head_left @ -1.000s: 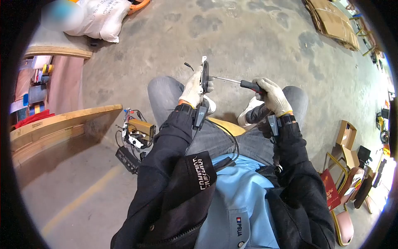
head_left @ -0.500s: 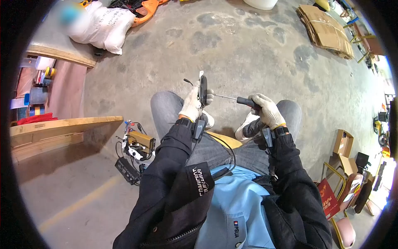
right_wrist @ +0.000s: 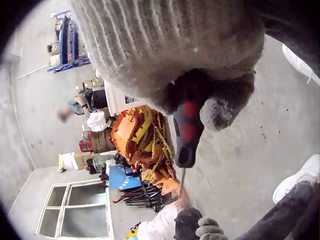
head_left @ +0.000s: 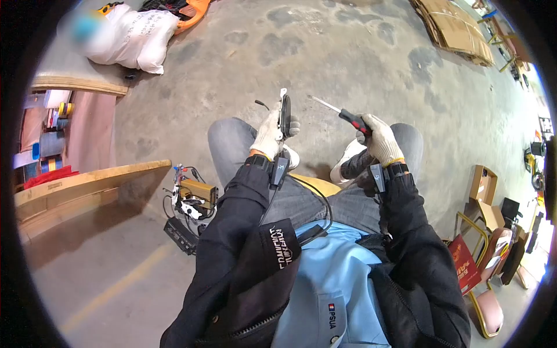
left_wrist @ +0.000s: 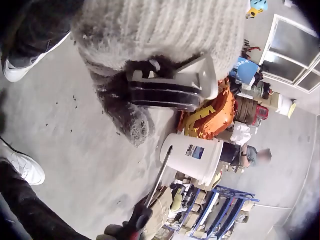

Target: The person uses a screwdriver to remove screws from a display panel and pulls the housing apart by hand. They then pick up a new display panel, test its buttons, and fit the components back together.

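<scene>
My gloved left hand (head_left: 268, 134) grips a round, flat black part with a white bracket (head_left: 285, 115), its disc face turned towards the right hand. In the left wrist view the fingers wrap this black-and-white part (left_wrist: 165, 95), and the palm side is hidden by the glove. A short black lead (head_left: 262, 104) sticks out beyond the fingers. The gloved right hand (head_left: 380, 139) holds a screwdriver (head_left: 352, 119) by its black and red handle. Its metal shaft points up and left, the tip apart from the disc. In the right wrist view, fingers curl round the handle (right_wrist: 189, 125).
Beside the left knee, a gold box with cables and white parts (head_left: 197, 194) lies on the floor. Wooden boards (head_left: 93, 177) stand at the left. Flattened cardboard (head_left: 455, 32) lies far right, and chairs (head_left: 487, 307) stand near right. A person (left_wrist: 245, 156) is in the background.
The screwdriver tip has come away from the disc and swung upward, leaving a gap. The right hand still holds the handle, and the left keeps its grip on the round part.
</scene>
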`<state>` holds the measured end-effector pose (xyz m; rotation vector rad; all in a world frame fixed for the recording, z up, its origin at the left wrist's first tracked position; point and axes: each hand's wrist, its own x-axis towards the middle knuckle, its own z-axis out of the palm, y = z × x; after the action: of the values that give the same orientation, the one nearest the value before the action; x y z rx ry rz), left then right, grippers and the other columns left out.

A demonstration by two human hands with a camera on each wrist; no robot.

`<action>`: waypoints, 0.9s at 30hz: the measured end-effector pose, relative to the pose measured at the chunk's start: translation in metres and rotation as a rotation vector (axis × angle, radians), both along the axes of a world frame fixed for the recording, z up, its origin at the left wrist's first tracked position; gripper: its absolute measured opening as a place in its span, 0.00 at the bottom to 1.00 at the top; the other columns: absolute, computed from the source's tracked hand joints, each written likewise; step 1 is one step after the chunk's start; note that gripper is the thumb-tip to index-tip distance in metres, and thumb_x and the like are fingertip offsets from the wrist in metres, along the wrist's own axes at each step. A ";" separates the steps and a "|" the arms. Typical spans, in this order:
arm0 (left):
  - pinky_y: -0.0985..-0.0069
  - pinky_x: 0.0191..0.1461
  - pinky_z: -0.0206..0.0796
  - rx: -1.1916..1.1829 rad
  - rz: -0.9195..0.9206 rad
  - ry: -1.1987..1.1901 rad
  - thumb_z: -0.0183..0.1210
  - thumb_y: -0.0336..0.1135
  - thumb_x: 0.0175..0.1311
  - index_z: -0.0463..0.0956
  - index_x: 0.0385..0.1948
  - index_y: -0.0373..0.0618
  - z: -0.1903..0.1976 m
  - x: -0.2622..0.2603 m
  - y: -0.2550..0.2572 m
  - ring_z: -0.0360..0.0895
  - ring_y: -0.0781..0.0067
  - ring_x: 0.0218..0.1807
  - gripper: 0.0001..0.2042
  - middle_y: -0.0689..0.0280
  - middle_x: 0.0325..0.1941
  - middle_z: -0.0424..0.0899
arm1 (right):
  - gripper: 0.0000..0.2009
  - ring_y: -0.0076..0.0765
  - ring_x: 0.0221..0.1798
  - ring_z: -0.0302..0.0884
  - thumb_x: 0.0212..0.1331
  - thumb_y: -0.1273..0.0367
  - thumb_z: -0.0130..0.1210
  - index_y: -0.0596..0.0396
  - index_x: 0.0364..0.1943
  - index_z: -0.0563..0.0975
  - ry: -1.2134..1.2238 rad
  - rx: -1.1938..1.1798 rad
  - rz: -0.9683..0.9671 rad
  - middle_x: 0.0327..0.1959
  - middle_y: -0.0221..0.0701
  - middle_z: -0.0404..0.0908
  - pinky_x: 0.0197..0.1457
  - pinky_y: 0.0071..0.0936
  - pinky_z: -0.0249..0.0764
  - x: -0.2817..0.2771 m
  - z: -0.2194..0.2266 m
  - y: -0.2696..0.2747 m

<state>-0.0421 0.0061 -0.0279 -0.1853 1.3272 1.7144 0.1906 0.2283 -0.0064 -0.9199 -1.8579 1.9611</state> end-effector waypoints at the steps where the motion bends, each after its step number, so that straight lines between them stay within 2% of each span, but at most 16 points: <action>1: 0.71 0.35 0.84 0.000 -0.027 0.012 0.53 0.57 0.79 0.79 0.53 0.36 0.001 0.001 0.004 0.87 0.65 0.32 0.27 0.53 0.40 0.88 | 0.14 0.29 0.29 0.77 0.77 0.62 0.55 0.60 0.52 0.79 -0.016 -0.594 -0.251 0.36 0.33 0.78 0.29 0.26 0.73 -0.004 -0.002 0.000; 2: 0.72 0.35 0.83 -0.023 -0.057 0.013 0.52 0.57 0.79 0.77 0.55 0.38 0.001 0.003 0.009 0.86 0.67 0.31 0.26 0.54 0.40 0.88 | 0.15 0.30 0.26 0.76 0.77 0.59 0.55 0.59 0.51 0.77 -0.035 -0.609 -0.311 0.34 0.33 0.77 0.26 0.27 0.72 -0.006 -0.003 -0.001; 5: 0.72 0.35 0.83 -0.012 -0.088 0.022 0.52 0.57 0.80 0.76 0.57 0.39 0.010 0.009 0.022 0.86 0.67 0.31 0.26 0.54 0.41 0.87 | 0.16 0.29 0.27 0.76 0.77 0.58 0.55 0.58 0.50 0.77 -0.028 -0.589 -0.385 0.33 0.32 0.77 0.26 0.27 0.72 -0.006 -0.002 -0.002; 7: 0.72 0.35 0.83 -0.005 -0.096 0.007 0.51 0.57 0.80 0.75 0.58 0.40 0.000 0.007 0.029 0.86 0.67 0.32 0.26 0.54 0.43 0.87 | 0.17 0.28 0.26 0.75 0.78 0.55 0.55 0.57 0.50 0.76 -0.024 -0.610 -0.406 0.34 0.32 0.77 0.26 0.26 0.72 -0.005 0.001 0.000; 10: 0.72 0.34 0.83 0.030 -0.107 0.018 0.52 0.57 0.80 0.75 0.58 0.39 -0.006 0.005 0.032 0.86 0.67 0.32 0.26 0.54 0.43 0.87 | 0.18 0.26 0.24 0.73 0.78 0.54 0.55 0.58 0.48 0.76 -0.024 -0.737 -0.430 0.31 0.32 0.77 0.28 0.27 0.74 -0.003 0.001 0.004; 13: 0.71 0.34 0.82 -0.030 -0.106 -0.022 0.53 0.57 0.80 0.75 0.57 0.39 -0.006 0.002 0.029 0.86 0.66 0.32 0.26 0.53 0.43 0.87 | 0.19 0.25 0.26 0.74 0.77 0.52 0.56 0.57 0.49 0.76 0.055 -0.740 -0.335 0.32 0.30 0.78 0.30 0.27 0.74 0.001 0.001 0.005; 15: 0.70 0.32 0.82 -0.015 -0.040 -0.042 0.53 0.56 0.79 0.76 0.56 0.39 -0.009 -0.001 0.026 0.86 0.64 0.31 0.25 0.52 0.42 0.87 | 0.18 0.24 0.29 0.75 0.76 0.54 0.59 0.56 0.47 0.77 0.114 -0.676 -0.307 0.34 0.28 0.78 0.32 0.26 0.74 -0.002 0.003 0.003; 16: 0.69 0.32 0.82 0.025 -0.029 -0.061 0.52 0.57 0.80 0.77 0.54 0.38 -0.012 -0.005 0.023 0.86 0.61 0.31 0.26 0.52 0.40 0.87 | 0.17 0.25 0.30 0.74 0.76 0.55 0.58 0.56 0.49 0.76 0.137 -0.706 -0.283 0.35 0.29 0.78 0.31 0.24 0.70 -0.005 0.007 0.002; 19: 0.68 0.31 0.82 -0.016 -0.019 -0.100 0.51 0.58 0.80 0.77 0.53 0.37 -0.014 -0.010 0.014 0.85 0.61 0.30 0.27 0.53 0.39 0.86 | 0.15 0.26 0.31 0.74 0.76 0.57 0.59 0.56 0.48 0.76 0.136 -0.729 -0.278 0.34 0.28 0.78 0.33 0.26 0.71 -0.008 0.006 0.001; 20: 0.68 0.31 0.82 -0.030 -0.024 -0.059 0.50 0.59 0.80 0.77 0.52 0.36 -0.013 -0.010 0.012 0.85 0.62 0.30 0.28 0.53 0.38 0.86 | 0.14 0.28 0.33 0.76 0.73 0.58 0.62 0.56 0.45 0.78 0.146 -0.738 -0.224 0.35 0.29 0.80 0.38 0.30 0.76 -0.005 -0.001 0.005; 23: 0.68 0.31 0.82 -0.007 -0.036 -0.126 0.51 0.58 0.80 0.77 0.53 0.37 -0.023 -0.015 -0.001 0.85 0.61 0.31 0.27 0.52 0.40 0.86 | 0.13 0.31 0.34 0.78 0.73 0.61 0.60 0.58 0.45 0.78 0.115 -0.753 -0.252 0.35 0.32 0.81 0.39 0.33 0.79 -0.006 0.001 0.004; 25: 0.67 0.33 0.83 -0.026 -0.020 -0.080 0.52 0.57 0.80 0.76 0.55 0.39 -0.013 -0.008 -0.009 0.85 0.61 0.32 0.25 0.52 0.41 0.86 | 0.12 0.33 0.34 0.79 0.72 0.63 0.59 0.58 0.45 0.78 0.102 -0.770 -0.273 0.35 0.33 0.81 0.39 0.34 0.80 -0.008 0.010 0.003; 27: 0.68 0.34 0.81 -0.063 -0.014 -0.026 0.51 0.58 0.80 0.79 0.48 0.43 -0.010 -0.008 -0.014 0.86 0.63 0.32 0.24 0.56 0.38 0.86 | 0.11 0.34 0.34 0.80 0.71 0.65 0.58 0.59 0.44 0.78 0.090 -0.785 -0.292 0.34 0.34 0.81 0.40 0.35 0.81 -0.011 0.014 0.001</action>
<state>-0.0496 -0.0078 -0.0378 -0.2331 1.3614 1.6539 0.1795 0.2296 0.0075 -1.1814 -0.8041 2.4932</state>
